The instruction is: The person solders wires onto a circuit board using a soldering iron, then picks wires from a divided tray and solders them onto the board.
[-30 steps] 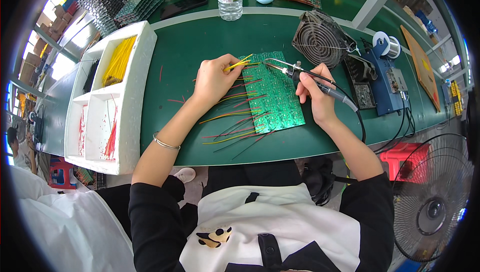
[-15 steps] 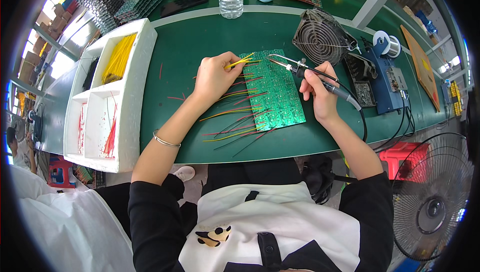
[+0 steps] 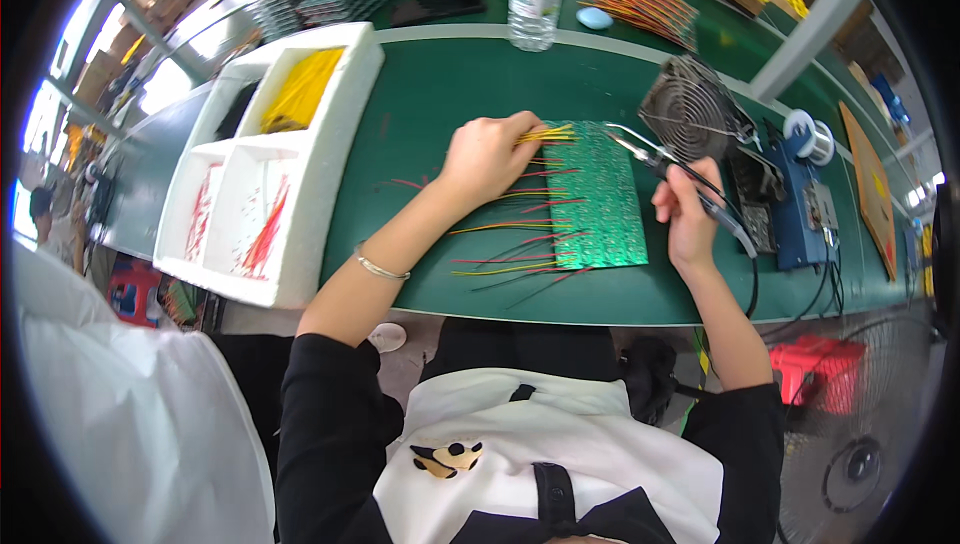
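The person's hands are apart. The left hand [image 3: 490, 159], near the middle of the frame, is pinched on yellow wires [image 3: 548, 134] at the upper left corner of the circuit board [image 3: 605, 206]; the right hand [image 3: 690, 219] grips the soldering iron [image 3: 722, 216]. The board lies flat, right of center, with more wires [image 3: 500, 227] fanning from its left edge. Whether the iron's tip touches the board cannot be told. For a good joint, the left hand would best hold each wire end steady on its pad, fingers clear of the heat, with the tip brought in briefly.

The table [image 3: 420, 104] is green and smooth. A white foam box [image 3: 350, 94] of wires sits at left, a bottle [image 3: 535, 4] at upper center, and a boxy fan [image 3: 690, 109] at upper right.
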The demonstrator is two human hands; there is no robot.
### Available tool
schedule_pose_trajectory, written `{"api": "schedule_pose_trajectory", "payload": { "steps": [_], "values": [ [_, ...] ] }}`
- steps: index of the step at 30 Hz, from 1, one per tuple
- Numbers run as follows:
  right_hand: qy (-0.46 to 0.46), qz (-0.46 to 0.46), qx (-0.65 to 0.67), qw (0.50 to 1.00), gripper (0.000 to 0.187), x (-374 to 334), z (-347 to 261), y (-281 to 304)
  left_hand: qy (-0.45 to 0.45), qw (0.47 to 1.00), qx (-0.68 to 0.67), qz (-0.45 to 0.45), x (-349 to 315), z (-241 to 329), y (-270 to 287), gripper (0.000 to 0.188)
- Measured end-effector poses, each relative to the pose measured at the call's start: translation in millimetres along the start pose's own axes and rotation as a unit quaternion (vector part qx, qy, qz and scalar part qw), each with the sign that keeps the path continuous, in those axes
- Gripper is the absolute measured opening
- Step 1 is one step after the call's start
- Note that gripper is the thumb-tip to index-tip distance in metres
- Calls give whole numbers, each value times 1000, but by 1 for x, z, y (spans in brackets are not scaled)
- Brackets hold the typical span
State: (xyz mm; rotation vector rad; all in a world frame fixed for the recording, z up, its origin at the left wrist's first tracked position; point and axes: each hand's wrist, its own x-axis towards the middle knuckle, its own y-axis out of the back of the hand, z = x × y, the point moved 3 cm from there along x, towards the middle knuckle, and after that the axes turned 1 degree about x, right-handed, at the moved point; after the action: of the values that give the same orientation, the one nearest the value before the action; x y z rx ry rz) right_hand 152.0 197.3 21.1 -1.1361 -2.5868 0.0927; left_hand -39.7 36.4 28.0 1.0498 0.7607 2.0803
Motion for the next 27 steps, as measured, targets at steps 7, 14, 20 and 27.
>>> {"api": "schedule_pose_trajectory", "payload": {
  "steps": [7, 14, 20, 27],
  "values": [
    [49, 66, 9, 997, 18, -1, -17, 17, -107, 975, 160, 110, 2, -8, 31, 8],
    [74, 102, -51, 991, 19, -16, -23, 31, 42, 996, -62, 38, -3, 22, 48, 13],
    [69, 120, -59, 989, 18, -22, -21, 36, 13, 988, -146, -40, -6, 24, 26, 14],
    [42, 111, -19, 993, 22, -26, -21, 20, 12, 985, -167, -36, -8, 23, 8, 11]
  ]
}}
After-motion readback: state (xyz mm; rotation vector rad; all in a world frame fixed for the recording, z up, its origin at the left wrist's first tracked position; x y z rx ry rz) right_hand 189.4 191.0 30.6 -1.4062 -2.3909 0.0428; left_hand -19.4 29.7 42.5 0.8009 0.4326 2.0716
